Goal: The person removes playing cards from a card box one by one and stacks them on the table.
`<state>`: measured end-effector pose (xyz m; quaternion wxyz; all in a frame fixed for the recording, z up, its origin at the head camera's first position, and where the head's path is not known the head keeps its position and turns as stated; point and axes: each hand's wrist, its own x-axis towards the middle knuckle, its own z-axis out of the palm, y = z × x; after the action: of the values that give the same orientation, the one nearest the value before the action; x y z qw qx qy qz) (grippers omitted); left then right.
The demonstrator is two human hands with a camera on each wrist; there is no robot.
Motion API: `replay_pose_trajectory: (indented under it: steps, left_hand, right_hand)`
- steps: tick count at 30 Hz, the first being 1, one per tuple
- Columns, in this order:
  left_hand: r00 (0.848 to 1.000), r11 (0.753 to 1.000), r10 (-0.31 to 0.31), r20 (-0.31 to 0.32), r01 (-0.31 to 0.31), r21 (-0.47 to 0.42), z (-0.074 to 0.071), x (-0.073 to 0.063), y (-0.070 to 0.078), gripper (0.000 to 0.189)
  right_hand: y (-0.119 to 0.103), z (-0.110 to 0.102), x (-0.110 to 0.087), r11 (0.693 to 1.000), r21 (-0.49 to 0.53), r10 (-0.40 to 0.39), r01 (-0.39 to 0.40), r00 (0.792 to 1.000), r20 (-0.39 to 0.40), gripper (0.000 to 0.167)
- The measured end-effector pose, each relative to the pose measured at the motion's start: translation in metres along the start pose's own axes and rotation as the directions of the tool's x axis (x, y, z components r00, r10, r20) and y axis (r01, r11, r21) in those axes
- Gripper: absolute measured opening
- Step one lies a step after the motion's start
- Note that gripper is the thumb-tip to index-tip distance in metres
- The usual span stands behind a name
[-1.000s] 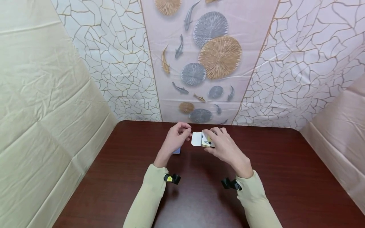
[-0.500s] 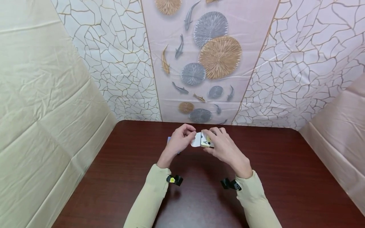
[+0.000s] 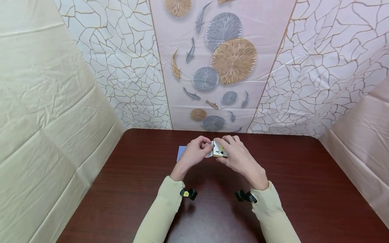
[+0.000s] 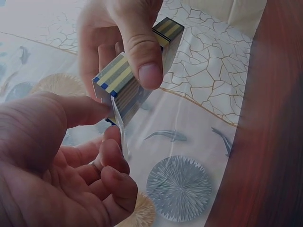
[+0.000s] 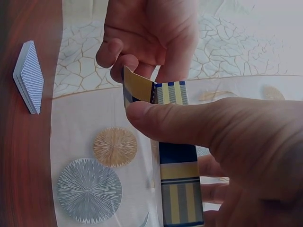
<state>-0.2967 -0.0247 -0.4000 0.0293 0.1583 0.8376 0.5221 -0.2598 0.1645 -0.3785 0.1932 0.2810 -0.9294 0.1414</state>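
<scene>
My right hand [image 3: 240, 157] grips a playing-card box [image 3: 220, 150] over the table, thumb on one side and fingers on the other. An ace of spades design shows on its upper face, and its narrow side [image 5: 181, 201] is striped yellow, grey and blue. The box's end flap [image 4: 119, 124] stands out toward my left hand [image 3: 196, 152]. My left thumb and fingers pinch this flap, which they partly cover in the head view. Left of my left hand, a deck of blue-backed cards [image 3: 181, 152] lies on the table, partly hidden by that hand.
The dark red-brown table [image 3: 127, 189] extends around both arms. Behind it hangs a patterned cloth [image 3: 182, 111] with fish and round shapes. Plain cream cloth [image 3: 54, 135] borders the left side. Each wrist carries a small black camera mount [image 3: 188, 193].
My left hand has moved right onto the box flap, uncovering more of the deck's left part. My right hand and the box stay nearly still.
</scene>
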Motion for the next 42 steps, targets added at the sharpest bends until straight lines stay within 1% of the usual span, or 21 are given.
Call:
replay_pose_trajectory:
  steps: [11,16,23,30,37,40,42]
  left_hand:
    - [0.998,0.997,-0.040,0.041,0.037,0.071,-0.0014,-0.0018,0.0017,0.026]
    - [0.998,0.995,-0.044,0.051,0.039,0.091,-0.0004,-0.0025,0.0031,0.031]
    - [0.996,0.993,-0.072,0.059,0.066,0.095,-0.0009,-0.0041,0.0043,0.029]
    - [0.995,0.992,-0.077,0.067,0.069,0.110,-0.0020,-0.0039,0.0032,0.025]
    - [0.996,0.989,-0.045,0.082,0.033,0.142,-0.0040,-0.0040,0.0039,0.014]
    - [0.995,0.986,-0.050,0.090,0.035,0.161,-0.0041,-0.0042,0.0045,0.014]
    - [0.994,0.986,-0.059,0.093,0.043,0.159,-0.0042,-0.0046,0.0050,0.015]
  right_hand:
    - [-0.0008,0.0005,0.0013,1.000,0.002,0.016,-0.016,1.000,0.021,0.063]
    - [0.0005,0.0011,0.0010,1.000,-0.012,0.002,-0.002,1.000,0.003,0.063]
    - [0.0003,0.0016,0.0006,1.000,-0.013,-0.005,0.005,1.000,-0.008,0.064]
    - [0.0003,0.0009,0.0007,1.000,-0.021,-0.002,0.001,1.000,-0.001,0.064]
    - [0.0002,-0.0008,0.0008,1.000,-0.016,0.005,-0.005,1.000,0.018,0.064]
    - [0.0004,-0.0007,0.0009,1.000,-0.013,0.004,-0.003,1.000,0.019,0.064]
    - [0.0003,-0.0005,0.0009,1.000,-0.011,0.003,-0.003,1.000,0.018,0.064]
